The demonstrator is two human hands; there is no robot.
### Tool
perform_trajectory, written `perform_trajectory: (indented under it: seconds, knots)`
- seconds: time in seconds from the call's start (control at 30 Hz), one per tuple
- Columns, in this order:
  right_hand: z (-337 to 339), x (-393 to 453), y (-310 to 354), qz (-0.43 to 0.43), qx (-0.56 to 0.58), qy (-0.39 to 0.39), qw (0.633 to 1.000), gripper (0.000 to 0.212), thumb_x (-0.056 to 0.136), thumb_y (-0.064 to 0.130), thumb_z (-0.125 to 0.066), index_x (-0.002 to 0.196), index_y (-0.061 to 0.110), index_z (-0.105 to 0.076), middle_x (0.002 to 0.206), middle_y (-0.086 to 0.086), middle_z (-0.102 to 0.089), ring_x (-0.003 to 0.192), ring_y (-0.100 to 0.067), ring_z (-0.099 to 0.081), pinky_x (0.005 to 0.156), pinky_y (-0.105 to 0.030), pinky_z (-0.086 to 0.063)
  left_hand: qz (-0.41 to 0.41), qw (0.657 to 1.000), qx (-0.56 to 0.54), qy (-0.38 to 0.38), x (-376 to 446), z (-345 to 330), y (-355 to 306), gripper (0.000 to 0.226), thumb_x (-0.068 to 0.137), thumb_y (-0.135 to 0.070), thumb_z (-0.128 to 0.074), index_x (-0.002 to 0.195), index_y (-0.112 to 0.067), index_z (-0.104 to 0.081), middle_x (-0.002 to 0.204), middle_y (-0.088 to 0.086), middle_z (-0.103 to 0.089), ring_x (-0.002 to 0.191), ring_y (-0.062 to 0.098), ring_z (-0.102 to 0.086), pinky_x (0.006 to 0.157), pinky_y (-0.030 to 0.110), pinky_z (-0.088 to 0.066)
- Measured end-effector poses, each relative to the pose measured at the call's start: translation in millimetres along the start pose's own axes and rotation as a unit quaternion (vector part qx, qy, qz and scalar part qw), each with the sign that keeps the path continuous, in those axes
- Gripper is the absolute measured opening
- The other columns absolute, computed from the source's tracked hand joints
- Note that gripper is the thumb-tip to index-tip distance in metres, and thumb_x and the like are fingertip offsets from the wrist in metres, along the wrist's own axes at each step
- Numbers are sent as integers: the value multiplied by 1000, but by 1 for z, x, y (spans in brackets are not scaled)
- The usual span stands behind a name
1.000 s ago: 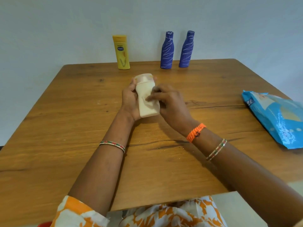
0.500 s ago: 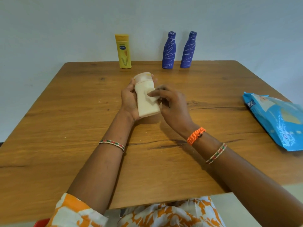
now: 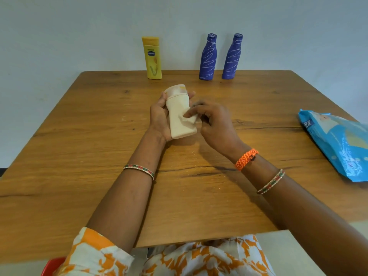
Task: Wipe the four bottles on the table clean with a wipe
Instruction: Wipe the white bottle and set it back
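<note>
My left hand (image 3: 159,118) grips a cream-white bottle (image 3: 178,114) from the left, its cap pointing away from me, just above the wooden table (image 3: 99,156). My right hand (image 3: 213,124) pinches a small white wipe (image 3: 191,119) and presses it against the bottle's right side. At the table's far edge a yellow lotion bottle (image 3: 153,58) stands upright, with two blue bottles to its right, one (image 3: 208,56) next to the other (image 3: 232,56), both streaked with white lines.
A blue pack of wipes (image 3: 338,142) lies flat at the table's right edge. A pale wall rises directly behind the standing bottles. The table's near edge crosses in front of my lap.
My right hand has rubbed the wipe up and back down the bottle's right side. The left hand keeps holding the bottle in about the same place.
</note>
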State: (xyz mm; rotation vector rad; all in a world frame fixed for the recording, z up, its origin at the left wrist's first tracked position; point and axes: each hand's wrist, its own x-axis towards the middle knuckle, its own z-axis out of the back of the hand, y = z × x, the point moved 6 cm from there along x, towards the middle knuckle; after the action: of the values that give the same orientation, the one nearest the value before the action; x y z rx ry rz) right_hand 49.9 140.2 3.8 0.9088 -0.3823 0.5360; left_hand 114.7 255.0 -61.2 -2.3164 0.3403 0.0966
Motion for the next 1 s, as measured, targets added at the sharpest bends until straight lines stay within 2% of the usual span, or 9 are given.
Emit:
perform_trajectory:
  seconds: [0.1, 0.3, 0.4, 0.47, 0.57, 0.67, 0.8, 0.9, 1.0]
  knots:
    - [5, -4, 0, -11, 10, 3, 1000, 38, 73, -18, -49, 90, 7, -72, 95, -1, -65, 88, -13, -59, 74, -27, -49, -8, 999, -35, -21, 0, 0, 0, 69, 98, -52, -19, 137, -2, -44, 106, 15, -68, 94, 24, -60, 98, 39, -43]
    - [11, -9, -9, -51, 10, -36, 998, 41, 76, -19, -47, 93, 9, -70, 96, 5, -61, 87, -3, -55, 74, -12, -46, -6, 989, -126, -77, -4, -7, 6, 64, 98, -53, -25, 113, 0, -56, 89, 14, -66, 78, 26, -64, 66, 35, -56]
    - [10, -7, -10, -52, 0, -59, 997, 39, 78, -17, -49, 102, 5, -69, 99, 5, -60, 87, 0, -54, 75, -10, -46, -2, 982, -147, -118, -1, -6, 9, 67, 96, -57, -23, 103, 0, -58, 79, 14, -62, 75, 28, -61, 69, 39, -53]
    - [5, -6, -8, -46, -11, -54, 997, 40, 79, -16, -51, 109, 5, -67, 103, 1, -60, 91, -4, -55, 79, -19, -49, -5, 980, -124, -155, -1, 0, 9, 68, 96, -57, -21, 100, -1, -59, 76, 15, -63, 77, 31, -61, 74, 41, -52]
    - [-5, -10, -3, -26, -24, -46, 998, 38, 79, -7, -57, 115, 4, -64, 109, -6, -60, 101, -17, -54, 85, -31, -50, -7, 972, -89, -216, -6, 10, 6, 65, 98, -53, -22, 119, -2, -58, 90, 17, -65, 86, 34, -62, 80, 46, -53]
    - [-10, -11, 5, -6, -60, -46, 997, 37, 83, 1, -60, 119, 3, -61, 115, -8, -57, 107, -18, -51, 91, -32, -48, -21, 965, -97, -245, -14, 10, -1, 54, 100, -45, -28, 130, -8, -52, 90, 19, -62, 84, 33, -61, 68, 45, -54]
    - [-20, -12, 19, 77, -117, -13, 990, 37, 81, -4, -60, 117, 1, -62, 116, -15, -57, 109, -28, -53, 86, -37, -50, -35, 962, -95, -254, -29, -6, -10, 37, 102, -29, -31, 120, -1, -47, 85, 20, -52, 73, 33, -54, 60, 44, -48]
    - [-31, -18, 31, 178, -174, 27, 968, 32, 81, -5, -51, 110, -1, -65, 113, -18, -60, 107, -34, -55, 74, -43, -55, 0, 967, -49, -250, -37, -14, -7, 38, 101, -26, -31, 88, 5, -48, 76, 18, -52, 66, 30, -52, 59, 37, -46]
    - [-27, -18, 30, 234, -210, 39, 949, 38, 82, -1, -38, 109, 0, -66, 112, -16, -62, 107, -31, -55, 71, -38, -56, 21, 969, -41, -242, -39, -15, -6, 37, 99, -25, -32, 79, 2, -47, 75, 16, -53, 65, 29, -53, 55, 34, -44]
